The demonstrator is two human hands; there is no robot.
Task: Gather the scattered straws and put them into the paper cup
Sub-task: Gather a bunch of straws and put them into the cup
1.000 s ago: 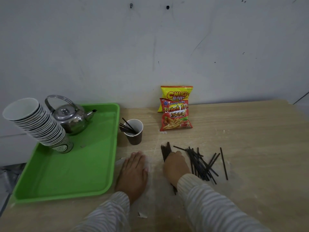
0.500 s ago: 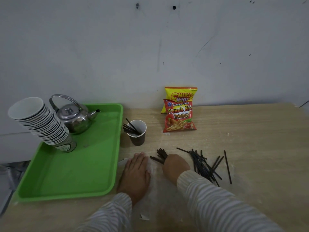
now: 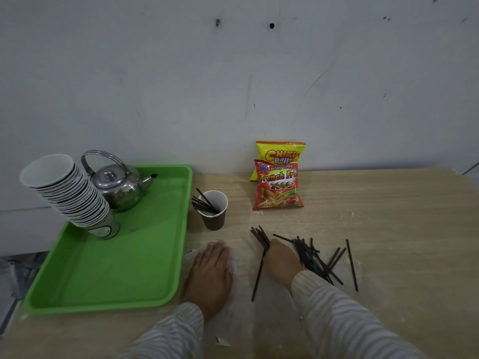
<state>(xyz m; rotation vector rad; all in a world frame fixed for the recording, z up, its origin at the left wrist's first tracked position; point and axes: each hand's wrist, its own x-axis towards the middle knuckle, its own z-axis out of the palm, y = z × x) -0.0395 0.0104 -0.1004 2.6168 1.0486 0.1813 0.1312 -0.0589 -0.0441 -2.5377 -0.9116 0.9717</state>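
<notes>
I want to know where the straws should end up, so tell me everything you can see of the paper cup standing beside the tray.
The paper cup is a single small cup, dark brown outside and white inside, apparently paper. It stands upright on the wooden table, just right of the green tray and apart from both hands. Its mouth is open, and several dark straws already lean in it, tips poking out over the left rim toward the tray. Whether it touches the tray cannot be told.

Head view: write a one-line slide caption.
Right hand gathers black straws beside a paper cup; left hand rests flat.
</notes>
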